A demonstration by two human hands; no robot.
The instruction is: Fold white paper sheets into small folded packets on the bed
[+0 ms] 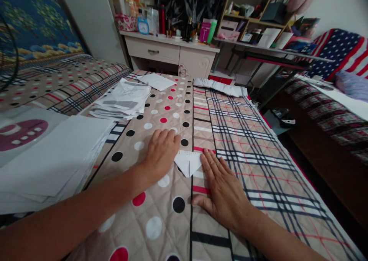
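Observation:
On the patterned quilt [155, 219] in front of me lies a small piece of folded white paper [188, 162]. Its top edge is straight, its lower end comes to a blunt point, and a crease or slit runs up its middle. My left hand [163, 153] is curled over the paper's left corner, fingers together; the thumb and fingertips are mostly hidden. Stretched out flat on the quilt, my right hand [222, 186] touches the right corner with its fingertips, the thumb held apart.
At the left lie a stack of white sheets [66, 153] and a pile of printed papers [123, 98]. Another white sheet [156, 81] and a row of folded papers [220, 86] sit toward the far edge. Beyond stands a cream dresser [163, 52] bearing bottles and a blue clock [143, 25].

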